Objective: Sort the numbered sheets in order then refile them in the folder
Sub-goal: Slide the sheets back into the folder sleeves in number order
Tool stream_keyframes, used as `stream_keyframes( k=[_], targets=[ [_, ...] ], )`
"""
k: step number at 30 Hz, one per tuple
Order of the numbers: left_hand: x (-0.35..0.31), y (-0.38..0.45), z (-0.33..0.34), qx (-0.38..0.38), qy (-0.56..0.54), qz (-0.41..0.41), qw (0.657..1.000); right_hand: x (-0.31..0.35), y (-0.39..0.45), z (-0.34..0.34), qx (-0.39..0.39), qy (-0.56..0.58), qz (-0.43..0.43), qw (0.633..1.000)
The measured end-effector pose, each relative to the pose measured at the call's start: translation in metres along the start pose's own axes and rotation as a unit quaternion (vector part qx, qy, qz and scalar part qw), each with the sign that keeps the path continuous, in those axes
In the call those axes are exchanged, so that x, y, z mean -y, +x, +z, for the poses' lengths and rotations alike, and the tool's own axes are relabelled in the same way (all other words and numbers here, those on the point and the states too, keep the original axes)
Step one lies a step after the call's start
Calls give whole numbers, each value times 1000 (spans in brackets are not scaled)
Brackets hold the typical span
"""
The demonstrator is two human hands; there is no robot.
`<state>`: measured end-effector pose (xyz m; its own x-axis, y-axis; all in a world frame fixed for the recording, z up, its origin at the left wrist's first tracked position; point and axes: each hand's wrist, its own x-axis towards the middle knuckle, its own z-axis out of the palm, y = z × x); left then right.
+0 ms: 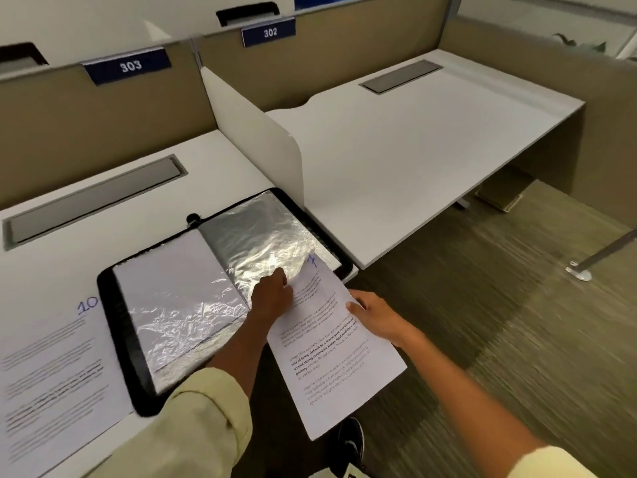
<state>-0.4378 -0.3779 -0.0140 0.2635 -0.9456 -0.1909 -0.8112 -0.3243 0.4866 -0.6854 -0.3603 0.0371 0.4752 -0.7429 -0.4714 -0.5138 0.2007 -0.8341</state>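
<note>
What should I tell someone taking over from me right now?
Left hand is at the top of sheet 7, by the folder's right-hand sleeve. Right hand grips that sheet's right edge.
Sheet 10 lies on the desk left of the open folder.
Left: slide 7 in, then file the rest in order.

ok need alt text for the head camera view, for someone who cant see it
A person slides the sheet numbered 7 toward a clear sleeve of the open black folder on a white desk, right hand holding its edge, left hand at the sleeve opening. The sheet numbered 10 lies left of the folder.
</note>
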Motion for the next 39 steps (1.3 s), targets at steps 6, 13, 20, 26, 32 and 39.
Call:
stream_keyframes(
  k=[6, 13, 20, 26, 32, 39],
  targets=[
    [-9, 7, 1, -12, 29, 24, 999, 9, 26, 3, -8, -132, -49, 990],
    [-27, 5, -2, -108, 2, 56, 993, 8, 30, 18, -6, -346, -97, 933],
    [-36, -7, 2, -216, -7, 100, 971, 11, 40, 31, -22, -457, -55, 888],
    [-33, -12, 13, -242, -7, 131, 961, 24, 47, 27, -31, -433, -43, 900],
    [-21, -20, 30, -196, -18, 126, 972, 11, 61, 8, -50, -247, 18, 968],
    [8, -33, 40, -173, 4, 75, 982, -20, 60, -6, -61, -57, 23, 996]
  ],
)
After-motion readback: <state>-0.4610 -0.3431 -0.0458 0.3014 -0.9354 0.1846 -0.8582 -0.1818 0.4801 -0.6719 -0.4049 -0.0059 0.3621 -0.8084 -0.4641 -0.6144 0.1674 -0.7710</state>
